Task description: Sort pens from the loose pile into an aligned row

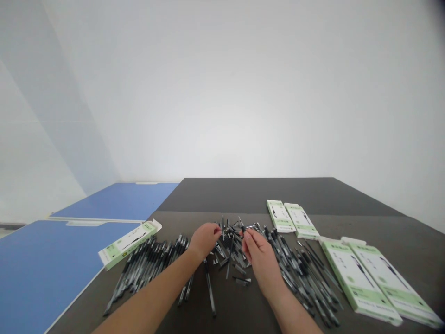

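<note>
My right hand (259, 255) pinches a pen (242, 225) between thumb and fingers, its pale tip pointing up and away; the rest is hidden in the hand. Just to the left, my left hand (205, 239) is closed with its fingertips together, and whatever they hold is too small to make out. Between and beyond the hands lies a loose heap of small clear and black pen parts (231, 248). A row of clear pens with black grips (153, 257) spreads beside my left forearm. Another pile of pens (302, 273) lies to the right of my right hand.
A green-and-white pen box (128, 243) lies at the table's left edge. Two similar boxes (292, 219) lie at the back right, with larger-looking ones (378, 280) nearer me. Blue panels (62, 269) adjoin the dark table (257, 195) on the left; a white wall stands behind.
</note>
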`<state>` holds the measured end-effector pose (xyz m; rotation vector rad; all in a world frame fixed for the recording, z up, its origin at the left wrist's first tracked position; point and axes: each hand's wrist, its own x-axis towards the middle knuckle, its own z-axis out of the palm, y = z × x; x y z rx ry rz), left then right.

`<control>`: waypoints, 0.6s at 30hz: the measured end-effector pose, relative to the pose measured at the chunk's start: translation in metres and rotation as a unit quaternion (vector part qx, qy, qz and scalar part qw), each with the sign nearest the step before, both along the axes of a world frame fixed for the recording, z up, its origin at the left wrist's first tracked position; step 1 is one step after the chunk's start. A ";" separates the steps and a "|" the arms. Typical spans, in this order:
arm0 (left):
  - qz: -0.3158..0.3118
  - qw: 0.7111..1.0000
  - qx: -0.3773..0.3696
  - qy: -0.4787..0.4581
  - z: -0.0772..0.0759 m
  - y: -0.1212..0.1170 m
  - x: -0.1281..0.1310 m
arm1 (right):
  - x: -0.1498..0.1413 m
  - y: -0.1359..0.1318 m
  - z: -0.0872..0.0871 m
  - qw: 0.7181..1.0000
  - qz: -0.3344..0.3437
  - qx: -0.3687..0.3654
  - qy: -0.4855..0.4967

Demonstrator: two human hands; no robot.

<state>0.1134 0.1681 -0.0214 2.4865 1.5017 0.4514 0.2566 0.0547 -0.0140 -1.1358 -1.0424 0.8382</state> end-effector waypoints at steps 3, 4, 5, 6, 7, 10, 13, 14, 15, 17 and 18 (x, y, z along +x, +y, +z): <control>-0.008 1.000 -0.004 0.007 -0.008 0.001 0.009 | -0.001 0.000 -0.003 1.000 0.013 -0.005 0.003; -0.008 1.000 -0.004 0.009 -0.011 0.001 0.011 | -0.001 0.000 -0.004 1.000 0.010 -0.006 0.001; -0.008 1.000 -0.002 0.009 -0.014 0.001 0.014 | -0.001 0.000 -0.004 1.000 0.007 -0.006 -0.001; -0.008 1.000 0.001 0.009 -0.016 0.001 0.015 | -0.001 0.000 -0.004 1.000 0.008 -0.006 0.000; -0.008 1.000 0.005 0.008 -0.018 0.001 0.016 | -0.002 -0.001 -0.004 1.000 0.012 -0.004 0.003; -0.006 1.000 0.017 0.003 -0.022 0.002 0.018 | -0.003 -0.004 0.001 0.999 0.035 0.001 0.034; -0.002 1.000 0.024 -0.003 -0.022 0.005 0.016 | -0.005 -0.007 0.006 0.994 0.065 0.001 0.088; 0.000 1.000 0.025 -0.005 -0.022 0.006 0.016 | -0.005 -0.008 0.007 0.992 0.074 0.001 0.105; 0.002 1.000 0.026 -0.007 -0.021 0.006 0.015 | -0.005 -0.008 0.007 0.990 0.082 0.001 0.118; 0.006 1.000 0.026 -0.010 -0.021 0.007 0.013 | -0.006 -0.009 0.008 0.987 0.089 0.000 0.136; 0.007 1.000 0.025 -0.010 -0.020 0.008 0.013 | -0.005 -0.009 0.008 0.986 0.088 -0.002 0.143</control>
